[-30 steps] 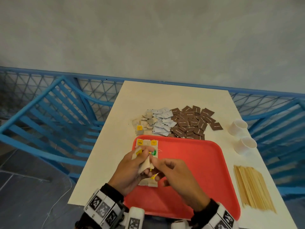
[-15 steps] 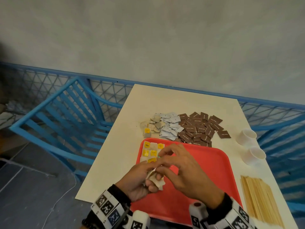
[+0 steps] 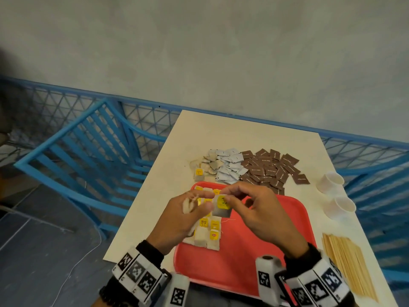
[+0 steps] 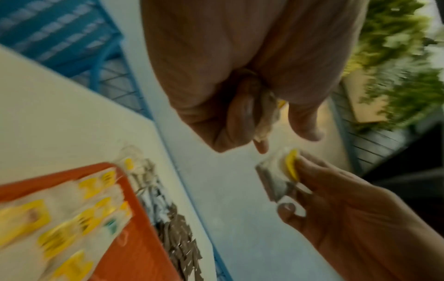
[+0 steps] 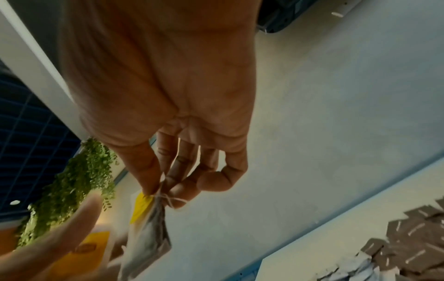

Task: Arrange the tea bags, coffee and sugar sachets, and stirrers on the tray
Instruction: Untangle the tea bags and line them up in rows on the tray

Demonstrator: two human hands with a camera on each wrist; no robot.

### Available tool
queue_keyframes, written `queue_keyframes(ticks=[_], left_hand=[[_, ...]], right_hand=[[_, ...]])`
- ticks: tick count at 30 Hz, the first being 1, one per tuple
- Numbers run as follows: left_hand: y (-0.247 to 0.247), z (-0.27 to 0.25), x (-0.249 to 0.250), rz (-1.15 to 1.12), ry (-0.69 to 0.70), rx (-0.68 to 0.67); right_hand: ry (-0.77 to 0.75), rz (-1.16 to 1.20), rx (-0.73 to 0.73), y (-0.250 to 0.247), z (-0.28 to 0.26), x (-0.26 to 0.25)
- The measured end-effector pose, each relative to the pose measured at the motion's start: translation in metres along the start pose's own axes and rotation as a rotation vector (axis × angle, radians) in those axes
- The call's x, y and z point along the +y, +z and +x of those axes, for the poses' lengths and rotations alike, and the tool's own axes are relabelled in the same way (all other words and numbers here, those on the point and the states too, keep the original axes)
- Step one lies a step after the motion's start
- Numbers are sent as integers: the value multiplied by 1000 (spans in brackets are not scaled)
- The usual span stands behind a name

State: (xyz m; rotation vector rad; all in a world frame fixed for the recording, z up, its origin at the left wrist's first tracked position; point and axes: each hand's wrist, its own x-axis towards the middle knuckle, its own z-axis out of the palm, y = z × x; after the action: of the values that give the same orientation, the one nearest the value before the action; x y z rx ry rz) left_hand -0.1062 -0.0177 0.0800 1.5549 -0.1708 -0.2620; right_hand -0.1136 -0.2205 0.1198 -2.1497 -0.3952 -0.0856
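Observation:
Above the near left part of the red tray [image 3: 254, 251], my right hand [image 3: 223, 197] pinches a single tea bag [image 3: 221, 207] with a yellow tag by its top edge; it hangs from the fingertips [image 5: 153, 188]. My left hand [image 3: 199, 207] is just to its left, fingers curled round a small bundle of tea bags [image 3: 187, 206] [image 4: 266, 114]. Rows of tea bags [image 3: 209, 232] lie flat on the tray's left side, partly hidden under my hands. Loose tea bags [image 3: 203, 167], white sugar sachets [image 3: 230, 167] and brown coffee sachets [image 3: 272, 169] are heaped on the table beyond the tray.
Wooden stirrers [image 3: 347, 262] lie in a flat bunch right of the tray near the table edge. Two white paper cups [image 3: 332, 180] lie on their sides at the right. A blue chair [image 3: 88, 162] stands left of the cream table [image 3: 243, 134], with blue railing behind.
Both hands have risen and moved toward the far side of the tray. The right hand has drawn one yellow-tagged tea bag away from the bundle in the left hand.

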Motion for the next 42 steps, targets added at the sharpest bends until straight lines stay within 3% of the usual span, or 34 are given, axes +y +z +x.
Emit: queue_keyframes(ticks=[2,6,9,13,16,18,20,23,26,28,34,40,42], left_hand=[[3,1,10,63,95,-12],[3,6,15,-63,86,78],[-2,4,16,-122,44,130],[-12,0,6,-195,-62,128],[-13,-4,0,-198,-89,124],[-14,-5,-9,-221,-133,166],[-21,-5,-29,-147,-209,235],[-42,-6,-78,176,-313,321],[-54,-8,-124,612,-421,215],[-53,-7,-143,762,-463,152],[-47,-4,-167,846,-494,110],[-47,-3,-169,857,-495,118],[-49,-3,-172,855,-511,106]], right_hand=[[9,51,18,2,4,-2],[85,199,85,6,5,-7],[132,152,-5,15,-3,-1],[169,225,77,30,-3,1],[148,247,49,49,-1,-1],[248,286,10,62,0,7],[397,292,-88,76,2,24],[595,287,-227,101,-2,57],[689,189,-318,126,-5,83],[710,124,-363,137,-4,91],[816,82,-340,161,-3,98],[736,-166,-292,162,2,95],[704,-241,-358,154,2,94]])
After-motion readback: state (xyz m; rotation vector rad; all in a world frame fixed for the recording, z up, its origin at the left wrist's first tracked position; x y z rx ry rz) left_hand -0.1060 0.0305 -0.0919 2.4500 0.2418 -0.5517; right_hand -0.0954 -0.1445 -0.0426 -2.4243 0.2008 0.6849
